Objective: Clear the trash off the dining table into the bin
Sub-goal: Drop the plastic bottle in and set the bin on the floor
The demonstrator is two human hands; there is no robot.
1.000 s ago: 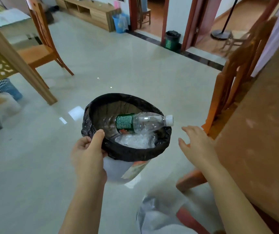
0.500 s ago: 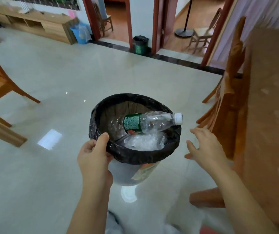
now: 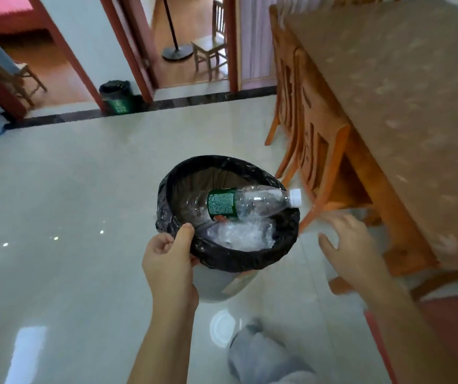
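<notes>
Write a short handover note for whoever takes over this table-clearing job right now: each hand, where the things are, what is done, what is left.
Left hand: grips the rim of the bin, thumb hooked over the edge.
Right hand: open, holding nothing, beside the dining table.
Things: the plastic bottle lies across the bin's mouth, its cap poking over the rim; the crumpled clear plastic sits beneath it.
Done: those two pieces are in the bin.
Left: only part of the tabletop shows, so check it for more trash; the bottle could probably be pushed in further.
</notes>
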